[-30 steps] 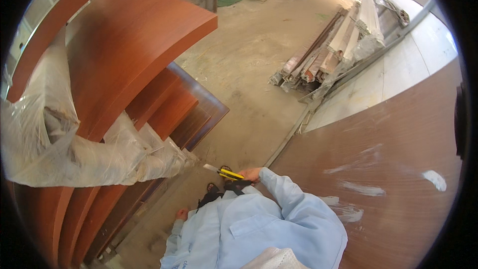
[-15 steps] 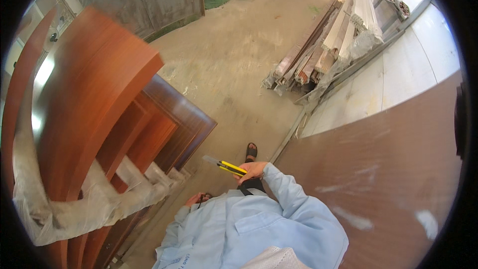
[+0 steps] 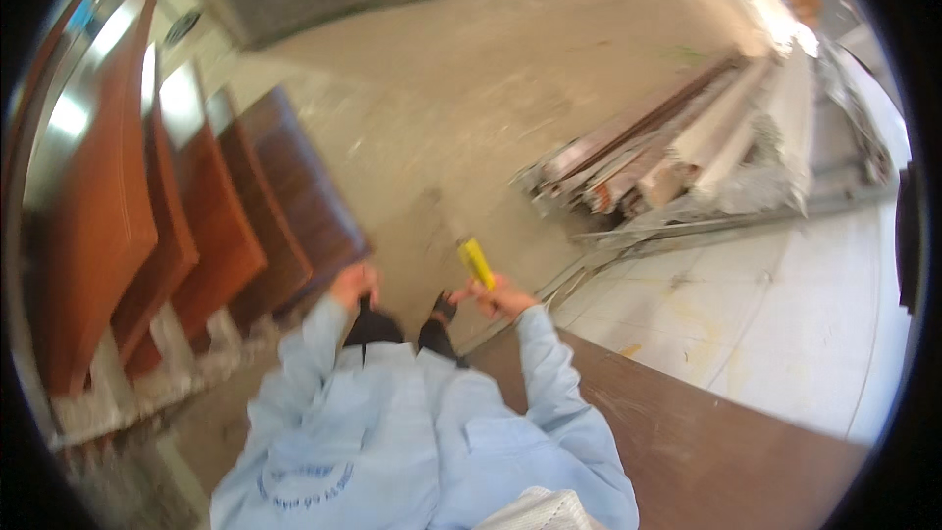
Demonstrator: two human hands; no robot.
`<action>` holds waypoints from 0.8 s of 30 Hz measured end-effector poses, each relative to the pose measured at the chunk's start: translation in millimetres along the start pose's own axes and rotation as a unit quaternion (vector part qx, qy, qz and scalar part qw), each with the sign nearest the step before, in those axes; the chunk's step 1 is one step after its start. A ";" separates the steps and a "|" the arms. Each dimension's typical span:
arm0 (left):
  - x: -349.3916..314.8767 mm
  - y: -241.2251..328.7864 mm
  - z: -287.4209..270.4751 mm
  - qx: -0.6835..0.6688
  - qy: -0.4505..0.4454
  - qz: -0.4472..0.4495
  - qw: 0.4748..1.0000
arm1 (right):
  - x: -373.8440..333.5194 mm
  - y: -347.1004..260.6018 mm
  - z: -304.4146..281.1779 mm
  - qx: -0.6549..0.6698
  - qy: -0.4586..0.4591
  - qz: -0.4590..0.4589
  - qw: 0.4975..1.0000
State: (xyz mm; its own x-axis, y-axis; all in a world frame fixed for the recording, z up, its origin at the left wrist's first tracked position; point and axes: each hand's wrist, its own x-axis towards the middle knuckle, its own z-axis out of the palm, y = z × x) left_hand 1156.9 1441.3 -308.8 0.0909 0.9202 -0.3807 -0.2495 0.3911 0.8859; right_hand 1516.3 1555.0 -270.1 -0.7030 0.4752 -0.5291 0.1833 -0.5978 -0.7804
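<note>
Raised since earlier, the left hand [image 3: 353, 287] is blurred, its grip unclear. Apart from it, the right hand [image 3: 504, 297] clasps a yellow knife [image 3: 476, 262], probably light, stiff, best held by its body. Brown boards [image 3: 208, 236] stand left of both hands.

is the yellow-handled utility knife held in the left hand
No, the right hand holds the yellow-handled utility knife, apart from the left hand.

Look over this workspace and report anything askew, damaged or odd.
The long strips on the floor, ahead and to the right, look untidy: their near ends are uneven, and plastic wrap is crumpled along them. A yellowish smudge stands out on the white surface nearby. Blur hides any finer damage.
</note>
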 end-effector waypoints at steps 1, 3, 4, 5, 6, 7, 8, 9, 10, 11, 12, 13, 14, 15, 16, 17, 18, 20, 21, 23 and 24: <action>16.0 17.9 -9.6 0.051 0.070 -0.015 0.996 | 1.2 -6.8 -12.2 -0.064 0.052 0.015 0.996; 30.0 50.1 -35.9 0.031 0.147 0.047 0.988 | 7.5 -12.6 -24.7 -0.079 0.109 -0.053 0.989; 35.8 63.3 -49.9 0.043 0.207 0.032 0.977 | 12.6 -15.1 -32.4 -0.044 0.112 -0.024 0.993; 44.1 72.8 -61.2 -0.042 0.234 0.017 0.971 | 17.4 -12.4 -35.0 0.011 0.108 -0.036 0.993; 54.3 79.0 -74.3 -0.032 0.241 0.033 0.969 | 23.0 -12.3 -42.1 0.066 0.111 -0.070 0.989; 64.3 79.6 -87.1 -0.006 0.245 0.028 0.969 | 25.3 -6.7 -45.7 0.048 0.114 -0.041 0.991; 72.2 69.8 -91.4 0.025 0.246 -0.004 0.969 | 29.6 -2.1 -49.6 0.035 0.113 -0.029 0.993; 83.0 58.8 -96.7 0.055 0.241 -0.010 0.969 | 37.2 -0.3 -54.1 0.026 0.103 -0.037 0.994; 91.3 40.8 -102.7 0.086 0.240 -0.004 0.967 | 37.0 7.5 -60.6 -0.034 0.104 -0.001 0.994; 99.1 18.8 -102.3 0.101 0.242 -0.038 0.964 | 39.4 11.9 -63.9 -0.085 0.097 0.022 0.991; 104.0 -5.8 -100.7 0.077 0.241 -0.073 0.965 | 40.8 17.7 -68.8 -0.108 0.087 0.095 0.986; 107.2 -29.8 -100.4 0.104 0.206 -0.114 0.966 | 33.3 24.5 -75.6 -0.079 0.063 0.066 0.993; 105.5 -58.3 -90.8 0.105 0.204 -0.104 0.968 | 26.2 32.1 -82.7 -0.046 0.044 0.025 0.998; 104.4 -83.8 -84.1 0.114 0.203 -0.158 0.960 | 31.2 34.8 -99.9 -0.128 0.023 0.056 0.990; 100.5 -107.2 -74.6 0.107 0.228 -0.207 0.945 | 33.2 41.5 -112.3 -0.126 0.039 0.072 0.989; 93.2 -126.9 -67.5 0.098 0.254 -0.190 0.943 | 35.1 49.4 -123.4 -0.126 0.071 0.105 0.984; 87.0 -140.1 -63.8 0.091 0.279 -0.232 0.927 | 44.4 50.6 -140.5 -0.160 0.087 0.082 0.980; 78.4 -149.1 -69.8 0.004 0.355 -0.264 0.897 | 76.7 42.6 -167.8 -0.265 0.191 0.121 0.937; 75.1 -147.2 -74.0 -0.048 0.393 -0.296 0.869 | 91.6 31.7 -177.4 -0.169 0.206 0.093 0.959; 68.7 -129.8 -98.2 -0.135 0.450 -0.261 0.843 | 127.6 -0.1 -192.8 -0.066 0.267 0.110 0.955; 65.7 -118.5 -111.9 -0.186 0.481 -0.257 0.817 | 146.6 -19.4 -199.1 -0.052 0.291 0.114 0.949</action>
State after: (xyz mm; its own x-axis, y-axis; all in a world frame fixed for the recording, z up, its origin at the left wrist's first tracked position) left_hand 1084.6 1453.8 -468.5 -0.4805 0.1282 -0.8676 -0.7084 0.5265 0.4701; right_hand 1546.5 1764.9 -398.9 -0.1444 0.6349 -0.7589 0.3730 -0.6755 -0.6361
